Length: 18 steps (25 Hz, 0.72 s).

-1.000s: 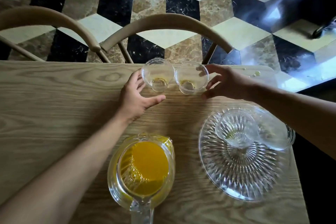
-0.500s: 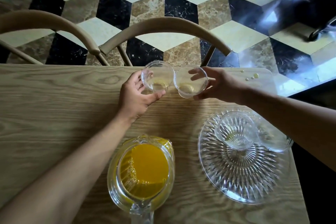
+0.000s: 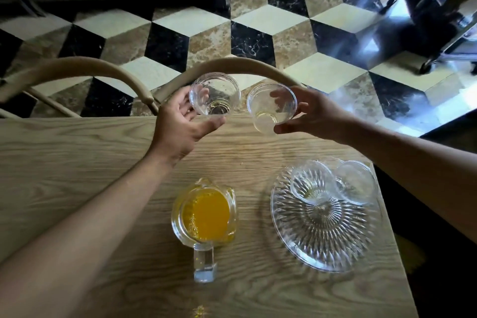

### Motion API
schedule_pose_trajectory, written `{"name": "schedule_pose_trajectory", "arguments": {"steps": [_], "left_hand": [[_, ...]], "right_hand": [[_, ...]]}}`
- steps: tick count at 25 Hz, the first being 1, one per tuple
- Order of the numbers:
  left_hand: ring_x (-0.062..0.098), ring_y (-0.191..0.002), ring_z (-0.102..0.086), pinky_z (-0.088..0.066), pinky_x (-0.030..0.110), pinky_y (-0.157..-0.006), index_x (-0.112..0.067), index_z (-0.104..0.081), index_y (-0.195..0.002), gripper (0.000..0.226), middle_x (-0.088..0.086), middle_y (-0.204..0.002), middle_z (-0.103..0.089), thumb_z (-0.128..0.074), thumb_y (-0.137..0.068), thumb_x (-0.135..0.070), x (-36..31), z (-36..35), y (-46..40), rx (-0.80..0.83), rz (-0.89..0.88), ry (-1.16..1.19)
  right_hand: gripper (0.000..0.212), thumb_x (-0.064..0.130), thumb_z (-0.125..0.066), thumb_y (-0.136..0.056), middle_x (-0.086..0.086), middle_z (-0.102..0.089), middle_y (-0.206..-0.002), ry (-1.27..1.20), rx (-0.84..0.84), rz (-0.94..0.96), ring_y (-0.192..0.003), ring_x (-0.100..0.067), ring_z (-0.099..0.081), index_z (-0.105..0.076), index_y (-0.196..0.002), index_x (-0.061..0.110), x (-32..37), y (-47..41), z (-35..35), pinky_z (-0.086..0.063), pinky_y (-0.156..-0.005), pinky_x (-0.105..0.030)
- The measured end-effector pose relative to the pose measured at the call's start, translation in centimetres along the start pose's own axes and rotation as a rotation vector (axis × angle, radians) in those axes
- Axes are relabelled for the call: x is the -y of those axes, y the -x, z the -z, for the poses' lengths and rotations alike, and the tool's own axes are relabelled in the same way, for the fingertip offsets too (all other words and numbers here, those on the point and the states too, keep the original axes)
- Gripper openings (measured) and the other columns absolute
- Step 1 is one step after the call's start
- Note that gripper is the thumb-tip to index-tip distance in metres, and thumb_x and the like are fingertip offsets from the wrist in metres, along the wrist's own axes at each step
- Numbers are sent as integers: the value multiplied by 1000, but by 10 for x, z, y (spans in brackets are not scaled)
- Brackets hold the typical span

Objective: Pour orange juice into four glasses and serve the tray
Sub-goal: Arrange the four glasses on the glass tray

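My left hand [image 3: 180,124] grips a clear glass [image 3: 214,94], lifted above the far edge of the wooden table [image 3: 64,157]. My right hand [image 3: 312,113] grips a second clear glass [image 3: 271,107] beside it, also off the table. Both glasses hold only a trace of yellow liquid. A glass pitcher [image 3: 205,214] of orange juice stands near the middle, its handle toward me. On the cut-glass tray [image 3: 322,237] at the right stand two more clear glasses [image 3: 311,181] [image 3: 355,182], side by side on its far part.
Two curved wooden chair backs [image 3: 77,67] [image 3: 245,64] stand just past the table's far edge. Beyond them lies a patterned tile floor with a dark metal frame [image 3: 438,8] at the top right. The table's right edge runs close to the tray.
Both hands closed on the two far glasses and lifted them off the table, moving them slightly apart. The pitcher and tray have not moved.
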<state>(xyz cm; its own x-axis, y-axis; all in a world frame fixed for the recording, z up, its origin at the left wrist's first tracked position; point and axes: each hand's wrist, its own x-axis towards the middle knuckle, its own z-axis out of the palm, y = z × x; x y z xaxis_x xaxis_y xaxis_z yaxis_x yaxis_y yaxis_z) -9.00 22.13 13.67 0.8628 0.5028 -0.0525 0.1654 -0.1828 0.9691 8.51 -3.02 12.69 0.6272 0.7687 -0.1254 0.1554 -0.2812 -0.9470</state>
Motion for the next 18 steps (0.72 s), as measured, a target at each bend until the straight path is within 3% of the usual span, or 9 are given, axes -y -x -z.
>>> {"name": "schedule_pose_trajectory", "arguments": {"steps": [3, 6, 10, 13, 15, 18], "left_hand": [[14, -125, -66, -52, 38, -109, -6, -55, -139, 92, 7, -134, -68, -98, -61, -29, -42, 5, 10, 12, -40, -18], [12, -119, -69, -55, 29, -103, -7, -57, -136, 85, 7, -130, -69, -94, -61, -27, -88, -2, 32, 27, -80, -46], [1, -107, -72, -57, 19, -92, -10, -55, -133, 76, 0, -123, -71, -91, -66, -16, -133, -23, 66, 31, -110, -42], [-2, -100, -73, -56, 15, -85, -12, -55, -130, 67, 2, -121, -70, -88, -72, -6, -156, -44, 92, 8, -126, -23], [1, -103, -73, -56, 16, -88, -12, -55, -130, 67, 5, -124, -70, -89, -73, -8, -160, -60, 112, -5, -121, -25], [11, -115, -70, -57, 30, -101, -16, -58, -130, 75, 5, -128, -69, -95, -65, -21, -150, -88, 145, -20, -89, -13]], "right_hand": [[75, 56, -97, -48, -8, -69, -128, -15, -50, 4, -100, -35, -69, -68, -117, 45, 28, 18, 12, -55, -95, -43], [69, 38, -96, -57, -17, -69, -127, -30, -70, 30, -96, -23, -64, -68, -120, 29, 53, 48, 31, -52, -86, -33], [75, 48, -95, -55, -30, -69, -115, 10, -139, 42, -85, -21, -61, -71, -121, 23, 66, 90, 53, -50, -79, -38], [77, 51, -93, -56, -26, -72, -110, 39, -182, 67, -84, -15, -65, -71, -123, 21, 68, 126, 66, -53, -78, -33], [75, 43, -91, -60, -12, -75, -112, 59, -210, 87, -84, -10, -68, -69, -125, 15, 67, 149, 71, -56, -77, -24], [69, 41, -94, -63, 1, -74, -118, 63, -262, 87, -92, -26, -72, -70, -124, 19, 48, 178, 72, -59, -83, -35]]}}
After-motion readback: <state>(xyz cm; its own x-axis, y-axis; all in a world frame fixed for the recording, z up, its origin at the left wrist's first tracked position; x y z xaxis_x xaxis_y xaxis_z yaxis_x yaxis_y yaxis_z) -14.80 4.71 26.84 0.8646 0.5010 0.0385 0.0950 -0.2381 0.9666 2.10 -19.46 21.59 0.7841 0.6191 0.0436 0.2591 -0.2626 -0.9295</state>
